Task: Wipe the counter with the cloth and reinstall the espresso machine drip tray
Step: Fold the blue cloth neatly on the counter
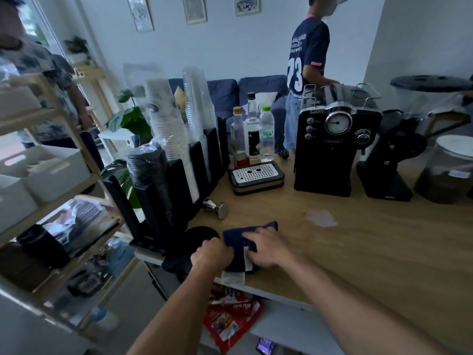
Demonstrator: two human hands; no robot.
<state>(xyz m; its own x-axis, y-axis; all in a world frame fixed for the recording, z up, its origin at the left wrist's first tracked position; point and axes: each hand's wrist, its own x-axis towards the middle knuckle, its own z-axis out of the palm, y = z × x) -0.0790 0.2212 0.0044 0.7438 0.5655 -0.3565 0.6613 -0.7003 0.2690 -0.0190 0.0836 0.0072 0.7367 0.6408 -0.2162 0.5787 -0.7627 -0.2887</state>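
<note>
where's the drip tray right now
The black drip tray with perforated metal grate sits on the wooden counter, left of the black espresso machine, before the bottles.

Navy cloth (240,239) lies crumpled at counter (358,252) edge; drip tray (257,176) sits out.

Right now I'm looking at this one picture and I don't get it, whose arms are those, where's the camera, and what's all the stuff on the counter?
There is one picture, from a camera worn on a person's head, looking down at their own arms. No robot is involved.

The left hand is closed on the edge of a dark blue cloth. The right hand lies on top of it, at the near edge of the wooden counter.

Further back sits the drip tray, out of the black espresso machine to its right. A pale wet patch lies beyond the cloth. A metal tamper lies on its side, with stacked cups and bottles behind.
</note>
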